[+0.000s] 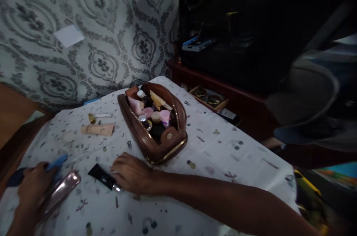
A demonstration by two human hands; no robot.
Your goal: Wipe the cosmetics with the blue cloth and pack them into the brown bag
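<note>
My left hand (pixel 36 184) is at the lower left, fingers closed around a blue item (pixel 57 162) with a dark rounded end; its kind is partly hidden. Beside that hand lies a shiny rose-coloured pouch or case (pixel 61 193). My right hand (pixel 131 173) rests low over the cloth, fingers curled at the side of a black squeeze tube (pixel 102 176) with a silver cap. Beyond it stands an unzipped brown toiletry bag (pixel 136 132) filled with several small bottles, jars and tubes. A beige tube (pixel 97 129) and a small gold-capped bottle (pixel 92 118) lie left of the bag.
A white printed cloth (pixel 206 199) covers the table. Patterned wallpaper (pixel 103 61) is behind it. To the right are a wooden tray (pixel 214 107) with round gold-rimmed items, a dark phone-like object (pixel 228 115) and a hanging grey-blue bag or cap (pixel 309 98), blurred.
</note>
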